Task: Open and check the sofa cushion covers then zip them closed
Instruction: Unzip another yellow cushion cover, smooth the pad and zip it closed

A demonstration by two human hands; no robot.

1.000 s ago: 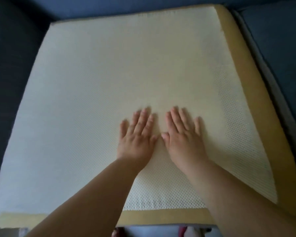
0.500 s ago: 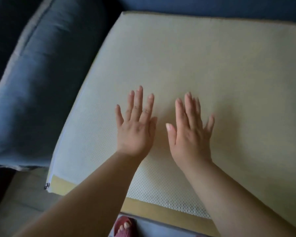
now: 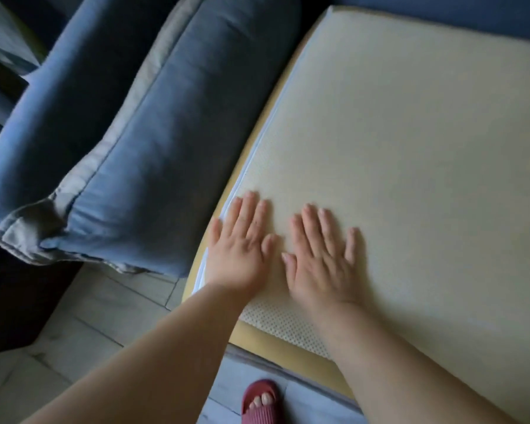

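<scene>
Head view: left hand (image 3: pixel 239 255) and right hand (image 3: pixel 322 264) flat, fingers straight, holding nothing, resting side by side on near left corner of cream cushion (image 3: pixel 410 142). Blue cushion (image 3: pixel 153 148) just beside, on the left.

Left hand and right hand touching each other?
Apart. The head view shows a strip of pale cushion between the left hand and the right hand; thumbs close, not meeting.

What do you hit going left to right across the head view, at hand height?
blue sofa cushion → left hand → right hand → bare stretch of the cream mesh-covered foam pad. Both hands lie flat on that pad, so it is listed only where bare.
</scene>
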